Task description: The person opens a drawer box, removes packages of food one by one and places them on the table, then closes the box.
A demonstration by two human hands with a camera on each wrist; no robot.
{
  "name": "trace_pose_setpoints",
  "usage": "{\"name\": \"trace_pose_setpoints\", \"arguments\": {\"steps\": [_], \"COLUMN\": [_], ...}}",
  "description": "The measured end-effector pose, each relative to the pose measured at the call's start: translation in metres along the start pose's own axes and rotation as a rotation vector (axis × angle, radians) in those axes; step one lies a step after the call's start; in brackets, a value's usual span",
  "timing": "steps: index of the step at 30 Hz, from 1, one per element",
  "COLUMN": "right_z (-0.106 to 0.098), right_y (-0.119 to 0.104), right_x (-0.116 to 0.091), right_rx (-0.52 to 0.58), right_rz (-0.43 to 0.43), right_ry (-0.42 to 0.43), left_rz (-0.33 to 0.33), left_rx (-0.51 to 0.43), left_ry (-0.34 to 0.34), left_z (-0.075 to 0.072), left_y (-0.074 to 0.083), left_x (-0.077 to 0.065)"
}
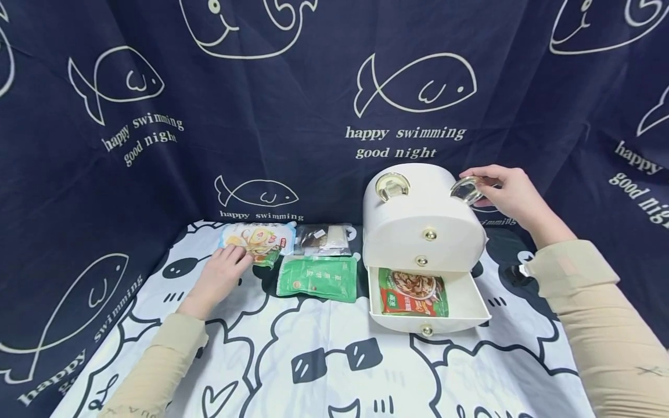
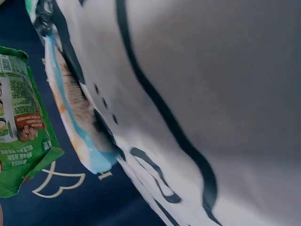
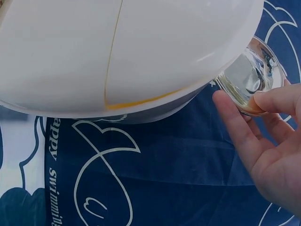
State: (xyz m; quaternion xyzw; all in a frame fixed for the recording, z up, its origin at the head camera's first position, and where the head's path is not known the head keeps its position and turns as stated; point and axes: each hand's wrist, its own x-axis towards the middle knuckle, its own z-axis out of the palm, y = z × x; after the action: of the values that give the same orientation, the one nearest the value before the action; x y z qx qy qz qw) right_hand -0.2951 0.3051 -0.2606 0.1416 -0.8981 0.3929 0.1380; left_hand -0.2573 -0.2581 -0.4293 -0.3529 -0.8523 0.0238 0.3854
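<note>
My left hand (image 1: 222, 276) is at the left, pinching a small green seasoning packet (image 1: 268, 257). Printed text and pictures cover this packet (image 2: 21, 127) in the left wrist view, where it hangs above the cloth. Beyond it lies a white and light-blue food bag (image 1: 266, 233). On the right, my right hand (image 1: 504, 188) grips a shiny, gold-rimmed round ear (image 1: 462, 190) on top of a white drawer box (image 1: 423, 229). Thumb and fingers hold that ear's rim (image 3: 254, 110) in the right wrist view. The box's lowest drawer (image 1: 460, 319) is pulled out, with a red and green packet (image 1: 415, 293) inside.
A flat green pouch (image 1: 319, 278) lies between the left hand and the box. Behind it is a clear bag with dark and pale contents (image 1: 323, 239). A dark blue fish-print curtain (image 1: 313, 116) hangs behind the table's black and white cloth (image 1: 292, 360).
</note>
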Motion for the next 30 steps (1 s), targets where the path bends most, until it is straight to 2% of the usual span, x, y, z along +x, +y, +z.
{"name": "trace_pose_setpoints", "arguments": {"steps": [11, 24, 30], "right_z": [0.001, 0.0, 0.0], "right_y": [-0.003, 0.0, 0.001], "right_x": [0.0, 0.001, 0.0], "right_rx": [0.005, -0.001, -0.004], "right_rz": [-0.007, -0.003, 0.006], "right_ry": [0.009, 0.005, 0.007], "left_rz": [0.039, 0.075, 0.091], "left_rx": [0.031, 0.004, 0.013], "left_ry": [-0.074, -0.115, -0.148], "left_z": [0.006, 0.008, 0.013], "left_y": [-0.012, -0.013, -0.014], "left_x": [-0.011, -0.02, -0.022]}}
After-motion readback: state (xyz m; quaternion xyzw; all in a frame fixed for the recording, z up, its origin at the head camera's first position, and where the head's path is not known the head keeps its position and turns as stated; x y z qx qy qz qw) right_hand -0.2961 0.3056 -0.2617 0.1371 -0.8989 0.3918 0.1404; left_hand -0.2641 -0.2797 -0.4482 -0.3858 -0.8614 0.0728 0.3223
